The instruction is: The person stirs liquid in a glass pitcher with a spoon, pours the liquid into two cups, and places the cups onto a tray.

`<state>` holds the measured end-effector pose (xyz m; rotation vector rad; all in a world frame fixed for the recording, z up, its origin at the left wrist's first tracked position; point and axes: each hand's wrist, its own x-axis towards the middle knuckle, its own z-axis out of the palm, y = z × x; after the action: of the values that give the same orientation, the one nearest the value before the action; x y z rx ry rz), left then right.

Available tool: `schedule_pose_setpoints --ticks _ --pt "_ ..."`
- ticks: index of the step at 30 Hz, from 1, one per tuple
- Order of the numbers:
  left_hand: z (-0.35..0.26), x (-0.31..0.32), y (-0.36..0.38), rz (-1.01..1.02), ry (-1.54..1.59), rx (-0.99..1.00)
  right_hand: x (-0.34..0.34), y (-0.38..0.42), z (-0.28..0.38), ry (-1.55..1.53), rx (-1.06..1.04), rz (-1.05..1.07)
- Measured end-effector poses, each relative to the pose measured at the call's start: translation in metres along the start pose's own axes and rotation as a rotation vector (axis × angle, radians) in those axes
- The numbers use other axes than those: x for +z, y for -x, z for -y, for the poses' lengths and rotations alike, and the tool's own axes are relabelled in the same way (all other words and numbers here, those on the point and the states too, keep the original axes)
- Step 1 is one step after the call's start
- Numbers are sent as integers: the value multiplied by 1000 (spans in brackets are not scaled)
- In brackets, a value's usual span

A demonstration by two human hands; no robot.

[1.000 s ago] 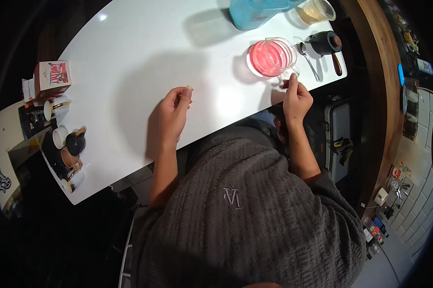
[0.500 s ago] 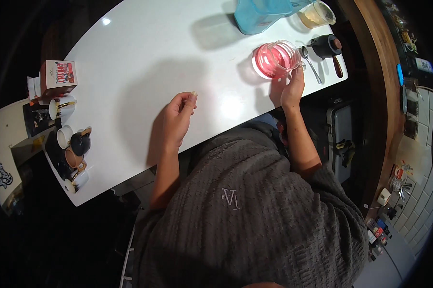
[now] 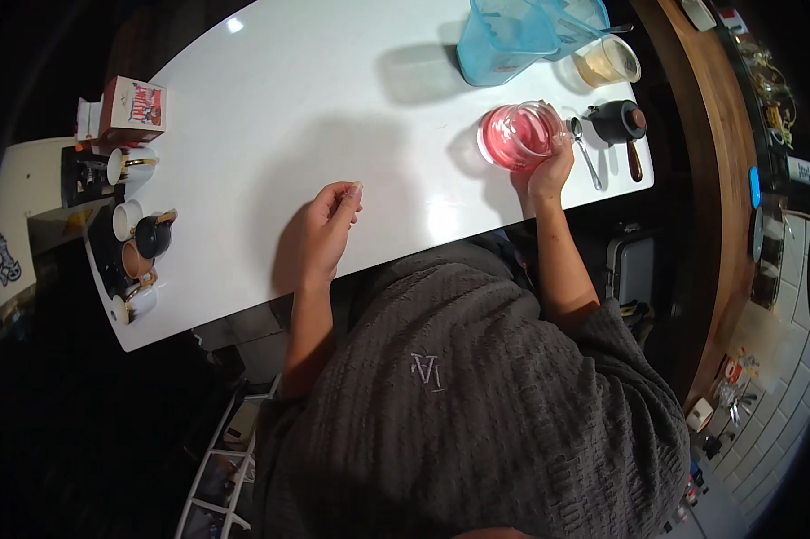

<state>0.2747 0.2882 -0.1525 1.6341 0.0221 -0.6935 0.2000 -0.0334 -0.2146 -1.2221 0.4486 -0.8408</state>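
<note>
My right hand (image 3: 551, 173) grips a clear glass jug (image 3: 522, 135) by its handle side. Pink-red liquid shows inside the jug, which is close over the white tabletop. A metal spoon (image 3: 586, 154) lies just right of it, beside a small black pot (image 3: 618, 122) with a wooden handle. Left of the jug, over the table near its front edge, is my left hand (image 3: 330, 225). Its fingers are curled and the thumb presses against the index finger; I cannot tell what is in that pinch.
Blue translucent pitchers (image 3: 506, 45) and a clear cup (image 3: 608, 61) with pale contents stand at the back right. On the far left are a box (image 3: 134, 112), a white cup (image 3: 132, 166) and several other cups and small pots. The white table (image 3: 333, 81) has a rounded far edge.
The view has turned slightly, shifting the table and its things. My right hand keeps the jug in its grip, with the jug's tilt a little different. My left hand stays pinched.
</note>
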Motion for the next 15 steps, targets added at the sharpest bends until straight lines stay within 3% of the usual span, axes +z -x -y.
schedule_pose_setpoints --ticks 2,7,11,14,15 --pt "-3 7 6 -28 30 -12 18 6 15 -80 40 -98" --pt "2 29 24 -92 87 -10 8 -1 20 -36 17 -7" --pt "9 49 37 -159 151 -11 15 -5 45 -96 126 57" --pt "13 63 45 -221 200 -10 13 -9 62 15 90 377" --pt "14 68 48 -241 207 -11 10 -12 64 11 98 396"
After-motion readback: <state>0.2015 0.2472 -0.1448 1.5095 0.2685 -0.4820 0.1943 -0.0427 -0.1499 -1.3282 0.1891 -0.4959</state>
